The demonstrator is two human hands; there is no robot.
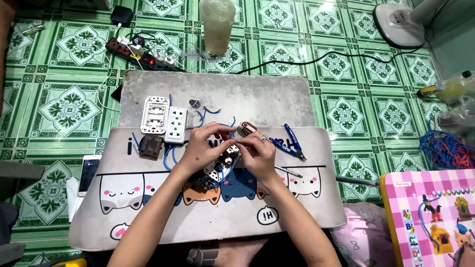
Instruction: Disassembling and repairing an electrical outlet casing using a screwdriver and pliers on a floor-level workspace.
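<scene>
Over a cat-print mat (pixel 148 198), both my hands work on a small electrical socket module (pixel 220 165) with metal parts and blue wires. My left hand (pixel 200 148) grips the module from the left, fingers curled over its top. My right hand (pixel 257 153) pinches its upper end, close to a small oval part (pixel 246 128). A white switch frame (pixel 155 114) and a white socket plate (pixel 176 124) lie on the mat's far left, with a brown module (pixel 151 147) below them.
Blue-handled cutters (pixel 289 143) and a thin metal tool (pixel 289 171) lie right of my hands. A phone (pixel 88 173) rests at the left. A power strip (pixel 138 54), plastic jar (pixel 216 24), fan base (pixel 401 24), blue wire coil (pixel 445 151) and pink toy board (pixel 435 212) surround the low grey board (pixel 257 96).
</scene>
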